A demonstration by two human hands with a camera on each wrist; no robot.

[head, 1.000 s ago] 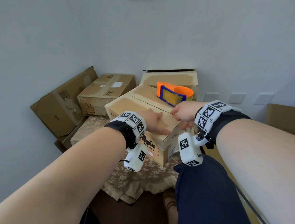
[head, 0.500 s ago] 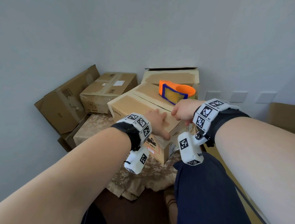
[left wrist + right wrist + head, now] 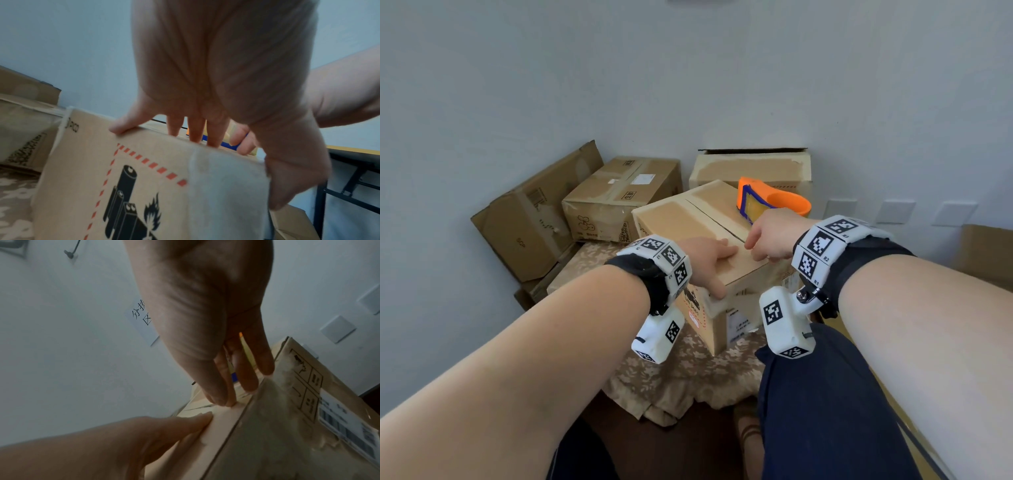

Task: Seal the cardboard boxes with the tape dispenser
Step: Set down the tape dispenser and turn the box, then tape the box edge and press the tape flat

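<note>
A cardboard box (image 3: 681,219) stands on the patterned cloth, its top flaps closed along a dark centre seam. The orange and blue tape dispenser (image 3: 770,202) lies on the far end of the box top, held by nobody. My left hand (image 3: 709,260) lies flat on the near end of the top, fingers straight, thumb over the edge beside a pale tape strip (image 3: 226,178). My right hand (image 3: 767,236) presses its fingertips (image 3: 222,400) on the top by the seam. The box's battery warning label (image 3: 127,194) faces the left wrist camera.
Other cardboard boxes stand behind: a taped one (image 3: 619,195) at the left, a flattened one (image 3: 530,219) leaning on the wall, a larger one (image 3: 753,168) at the back. My dark-trousered leg (image 3: 825,394) is at the lower right. A black-framed table (image 3: 349,162) stands to the right.
Both hands stay pressed on the near end of the box top. The dispenser has not moved. Only the head view has shifted a little.
</note>
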